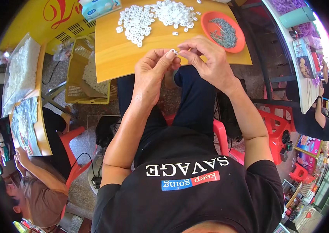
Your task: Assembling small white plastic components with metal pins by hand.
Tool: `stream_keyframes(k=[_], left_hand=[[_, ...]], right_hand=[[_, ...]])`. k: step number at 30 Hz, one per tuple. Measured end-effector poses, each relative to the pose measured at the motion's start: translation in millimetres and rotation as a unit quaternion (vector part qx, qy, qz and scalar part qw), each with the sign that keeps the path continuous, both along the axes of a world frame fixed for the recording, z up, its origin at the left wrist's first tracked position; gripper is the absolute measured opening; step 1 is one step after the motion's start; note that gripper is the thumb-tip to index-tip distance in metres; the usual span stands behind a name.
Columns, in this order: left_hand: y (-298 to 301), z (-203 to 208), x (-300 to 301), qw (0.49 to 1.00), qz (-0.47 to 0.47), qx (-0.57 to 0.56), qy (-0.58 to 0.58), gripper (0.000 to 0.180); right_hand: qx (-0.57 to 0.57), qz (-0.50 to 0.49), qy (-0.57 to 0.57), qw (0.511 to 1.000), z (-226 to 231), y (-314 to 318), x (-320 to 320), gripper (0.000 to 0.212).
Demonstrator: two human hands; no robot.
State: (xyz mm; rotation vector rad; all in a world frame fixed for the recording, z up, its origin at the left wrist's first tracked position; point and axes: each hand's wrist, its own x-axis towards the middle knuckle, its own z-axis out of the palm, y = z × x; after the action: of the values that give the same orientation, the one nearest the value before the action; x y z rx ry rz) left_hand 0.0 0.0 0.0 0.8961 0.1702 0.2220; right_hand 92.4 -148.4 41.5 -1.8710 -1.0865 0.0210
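My left hand [152,70] pinches a small white plastic piece [173,51] with a hole in it, just over the table's near edge. Thumb and forefinger of my right hand [210,62] are pressed together against the side of that piece. Whatever lies between those right fingertips is too small to name. Beyond my hands, two heaps of similar white two-holed pieces, a left one [136,22] and a right one [175,14], lie on the wooden table [110,58]. An orange-red plate [239,47] to the right holds many thin grey metal pins [226,33].
A pack of tissues [100,7] lies at the table's far left. Left of my legs stands a yellow crate [85,100] with white pieces inside. A bagged white load [24,73] sits on a side table, where another person [40,194] works. Red chairs [275,132] stand at right.
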Motion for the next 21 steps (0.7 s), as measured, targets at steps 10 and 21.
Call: stream_keyframes(k=[10,21], left_hand=[[-2,8,-6,1.0,-0.002,0.018,-0.001,0.016],[-6,11,-6,0.993,0.016,0.112,-0.01,0.012]], right_hand=[[-0.019,0.078,-0.217,0.973,10,1,11,0.011],[-0.023,0.072,-0.132,0.988,15,2,3,0.008]])
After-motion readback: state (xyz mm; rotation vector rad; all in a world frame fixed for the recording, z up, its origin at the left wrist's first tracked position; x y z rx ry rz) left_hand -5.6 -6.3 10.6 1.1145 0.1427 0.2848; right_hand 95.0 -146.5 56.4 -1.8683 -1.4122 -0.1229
